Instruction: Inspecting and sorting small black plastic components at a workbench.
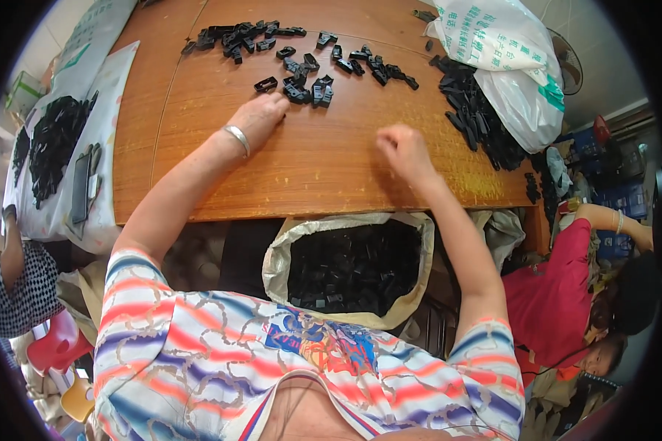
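My left hand (260, 120), with a silver bangle at its wrist, is over the wooden table just short of a cluster of small black plastic parts (296, 92). Its fingers are curled, and a dark bit shows beneath them, too small to name. One hollow rectangular black part (265, 84) lies just beyond the knuckles. To the right, my right hand (407, 152) is closed with its fingers bent in; whatever they may hold is hidden. Below the table edge, between my forearms, an open pale sack (276, 263) holds many similar black pieces.
More black parts (235, 35) lie scattered at the table's far side. A heap of long black pieces (472, 110) spills from a white plastic bag (522, 95) on the right. At left, another black pile (57, 140) rests on a white-covered surface. People sit on both sides.
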`<state>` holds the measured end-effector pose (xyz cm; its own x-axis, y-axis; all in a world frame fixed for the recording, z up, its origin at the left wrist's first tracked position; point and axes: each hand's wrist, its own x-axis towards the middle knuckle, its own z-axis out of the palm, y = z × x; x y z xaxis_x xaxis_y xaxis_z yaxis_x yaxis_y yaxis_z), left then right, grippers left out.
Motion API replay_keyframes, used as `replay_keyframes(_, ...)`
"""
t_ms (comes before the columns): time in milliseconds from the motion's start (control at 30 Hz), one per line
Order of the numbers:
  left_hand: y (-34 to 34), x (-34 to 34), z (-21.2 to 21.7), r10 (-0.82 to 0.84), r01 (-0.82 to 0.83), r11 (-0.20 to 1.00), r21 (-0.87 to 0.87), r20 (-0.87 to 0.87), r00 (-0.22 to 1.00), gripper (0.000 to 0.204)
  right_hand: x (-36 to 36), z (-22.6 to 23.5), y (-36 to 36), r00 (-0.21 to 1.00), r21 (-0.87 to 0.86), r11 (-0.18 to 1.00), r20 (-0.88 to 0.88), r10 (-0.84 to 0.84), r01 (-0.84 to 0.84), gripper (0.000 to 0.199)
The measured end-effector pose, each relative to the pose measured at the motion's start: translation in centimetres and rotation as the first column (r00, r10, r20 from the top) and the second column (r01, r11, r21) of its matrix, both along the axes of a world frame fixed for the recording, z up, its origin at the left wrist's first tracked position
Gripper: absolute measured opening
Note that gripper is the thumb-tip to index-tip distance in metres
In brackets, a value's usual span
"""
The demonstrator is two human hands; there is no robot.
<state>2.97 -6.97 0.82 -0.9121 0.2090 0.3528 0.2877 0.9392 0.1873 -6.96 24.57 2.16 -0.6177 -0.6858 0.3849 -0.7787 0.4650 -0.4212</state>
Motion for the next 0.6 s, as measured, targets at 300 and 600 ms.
replay_keyframes(300,4.2,2.2,-0.8,0.009,0.010,0.986,0.164,-0.114,0.993,0.025,-12.1,-0.6,-9.3,0.874,0.307,0.819,-0.182,-0.450,0.485,0.027)
replay_keyframes(600,4.9,4.1,-0.9,0.095,-0.044,0.927,0.372,-0.121,0.988,0.035,-9.9,-0.8,-5.6,0.801,0.078,0.961,0.537,-0.265,0.266,0.022)
